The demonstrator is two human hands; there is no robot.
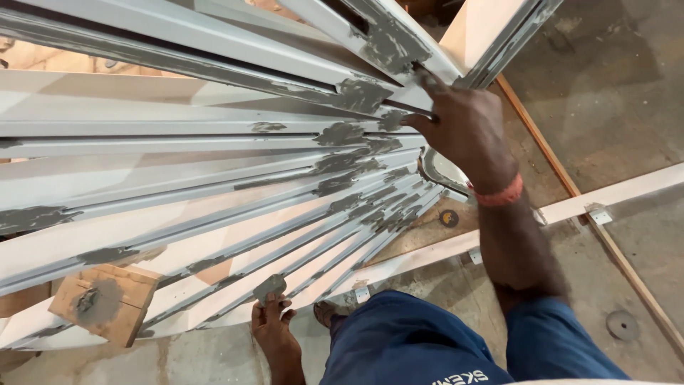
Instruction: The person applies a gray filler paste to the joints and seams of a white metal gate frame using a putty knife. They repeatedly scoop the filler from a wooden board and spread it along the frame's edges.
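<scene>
A large white wooden frame (pixel 178 164) made of curved, ribbed mouldings fills the left and middle of the view, with grey filler patches (pixel 349 135) smeared along its joints. My right hand (pixel 459 125) is up near the top of the frame, its fingers pressed on a filler-covered rib. A red band sits on that wrist. My left hand (pixel 271 321) is low, at the frame's bottom edge, and holds a small flat scraper (pixel 269 286) coated in grey filler.
A raw wooden block (pixel 107 303) smeared with grey filler rests at the lower left. Wooden strips with small metal brackets (pixel 598 214) lie across the concrete floor (pixel 613 85). My blue trousers (pixel 420 342) fill the bottom.
</scene>
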